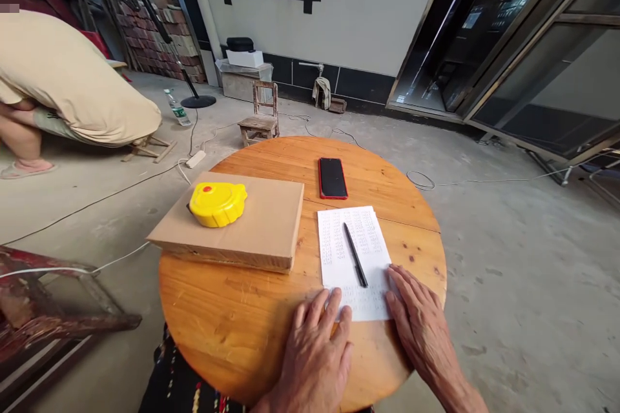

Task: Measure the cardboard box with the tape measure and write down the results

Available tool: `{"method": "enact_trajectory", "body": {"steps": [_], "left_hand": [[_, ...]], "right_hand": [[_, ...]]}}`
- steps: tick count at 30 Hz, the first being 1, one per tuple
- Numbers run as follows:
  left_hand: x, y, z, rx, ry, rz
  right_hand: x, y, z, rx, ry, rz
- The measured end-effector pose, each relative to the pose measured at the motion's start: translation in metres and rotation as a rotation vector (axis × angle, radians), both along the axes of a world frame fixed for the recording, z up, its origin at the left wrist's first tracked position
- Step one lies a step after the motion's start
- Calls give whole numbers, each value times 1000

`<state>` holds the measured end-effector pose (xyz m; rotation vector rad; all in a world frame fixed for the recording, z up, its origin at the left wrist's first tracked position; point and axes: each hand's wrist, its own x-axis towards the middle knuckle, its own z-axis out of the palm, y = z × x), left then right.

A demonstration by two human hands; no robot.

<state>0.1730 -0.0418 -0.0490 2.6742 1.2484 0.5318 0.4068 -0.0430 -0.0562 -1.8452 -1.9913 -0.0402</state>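
Observation:
A sheet of white paper (334, 277) covered in rows of small writing lies on the round wooden table (232, 322). Across it rests a black pen (355, 255). My left hand (317, 348) lies flat, its fingertips at the paper's lower left corner. On the paper's right edge sits my right hand (421, 316), fingers stretched out and holding nothing. Beyond the sheet is a phone (332, 178) with a dark screen and red case. To the left, a yellow tape measure (217, 204) sits on top of a flat cardboard box (266, 219).
A person in a pale shirt (62, 77) crouches on a low stool at the left. A small wooden chair (260, 119) stands behind the table. Near a black stand base (198, 102) is a water bottle (177, 108). Cables and a power strip (196, 159) lie on the floor.

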Motion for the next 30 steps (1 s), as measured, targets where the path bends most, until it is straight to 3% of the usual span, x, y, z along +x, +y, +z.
{"method": "enact_trajectory", "body": {"steps": [5, 9, 11, 13, 15, 17, 20, 22, 24, 27, 30], "left_hand": [[4, -1, -7, 19, -77, 20], [-19, -5, -11, 188, -307, -23], [-47, -6, -7, 261, -415, 1], [-82, -3, 4, 283, -459, 124], [-120, 10, 20, 319, -521, 391], [-153, 31, 37, 313, -592, 631], [-186, 71, 59, 126, -804, 773], [-196, 95, 66, -131, -931, 779], [-198, 111, 69, -285, -987, 741], [-194, 115, 69, -355, -1017, 680], [-192, 94, 62, -369, -1057, 672]], "right_hand": [[10, -1, -13, 19, 44, -18], [17, 0, -13, 88, 60, -7], [11, 6, 2, 134, 92, -6], [-7, 18, 28, 145, 164, 4], [-40, 38, 61, 135, 211, 53], [-86, 67, 93, 156, 192, 221], [-165, 117, 128, 136, 119, 506], [-210, 146, 141, 65, 11, 568], [-238, 165, 146, -17, -30, 601], [-239, 163, 145, -61, 121, 570], [-202, 129, 141, -64, 608, 345]]}}
